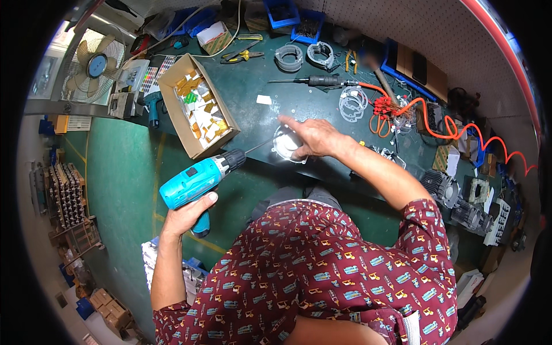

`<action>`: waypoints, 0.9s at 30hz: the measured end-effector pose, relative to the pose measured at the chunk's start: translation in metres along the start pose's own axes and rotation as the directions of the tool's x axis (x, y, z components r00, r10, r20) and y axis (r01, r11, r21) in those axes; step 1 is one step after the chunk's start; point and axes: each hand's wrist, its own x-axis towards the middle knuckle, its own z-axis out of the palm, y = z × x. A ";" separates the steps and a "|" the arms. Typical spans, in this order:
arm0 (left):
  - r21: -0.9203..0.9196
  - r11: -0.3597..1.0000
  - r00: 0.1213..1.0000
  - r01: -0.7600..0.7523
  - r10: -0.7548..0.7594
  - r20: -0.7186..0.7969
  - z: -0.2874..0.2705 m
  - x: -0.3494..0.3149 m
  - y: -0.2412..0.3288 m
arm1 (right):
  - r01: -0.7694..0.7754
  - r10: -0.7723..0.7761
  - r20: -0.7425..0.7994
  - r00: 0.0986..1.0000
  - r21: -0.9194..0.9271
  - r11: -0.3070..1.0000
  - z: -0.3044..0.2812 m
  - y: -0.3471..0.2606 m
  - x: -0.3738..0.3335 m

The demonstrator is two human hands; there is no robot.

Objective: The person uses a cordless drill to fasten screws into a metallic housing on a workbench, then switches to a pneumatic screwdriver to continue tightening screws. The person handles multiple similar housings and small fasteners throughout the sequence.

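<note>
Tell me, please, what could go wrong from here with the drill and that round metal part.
The long bit of the blue drill, in the left hand, points at the round metal part; a slip could catch the bare right hand on it. The part also sits near the front edge of the green bench, so a push might knock it off.

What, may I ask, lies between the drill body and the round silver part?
In the head view, the thin bit runs from the drill body toward the round silver part; contact is unclear.
</note>
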 end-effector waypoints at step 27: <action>0.360 0.913 0.966 -0.191 0.110 0.235 0.025 0.025 0.068 | 0.123 -0.133 -0.004 0.991 -0.353 0.927 0.013 -0.006 0.021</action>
